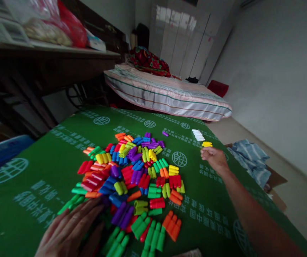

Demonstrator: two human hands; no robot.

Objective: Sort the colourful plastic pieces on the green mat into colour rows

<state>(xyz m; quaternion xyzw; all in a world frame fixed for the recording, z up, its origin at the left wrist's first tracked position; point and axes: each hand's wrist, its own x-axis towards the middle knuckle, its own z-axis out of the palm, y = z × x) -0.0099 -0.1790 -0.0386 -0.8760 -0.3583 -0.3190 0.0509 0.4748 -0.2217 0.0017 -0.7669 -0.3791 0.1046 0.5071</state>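
A heap of small bullet-shaped plastic building blocks (139,178) in several colours spreads over a green board (46,142). My left hand (74,226) lies at the heap's near left edge, fingers stretched out, touching or close above green and blue blocks. Off to the right, my right hand (214,159) has its fingers curled closed; what they hold, if anything, I cannot make out. Just beyond those fingertips lie yellow blocks (207,144), and behind them a row of white blocks (198,135). A single purple block (165,133) rests apart from the heap at its far side.
A bed with a striped sheet (164,91) stands beyond the board. To the left are a dark wooden table (48,66) with bags on it and a blue object (3,153). A blue-and-white cloth (251,159) lies on cardboard at the right, beside the board's edge.
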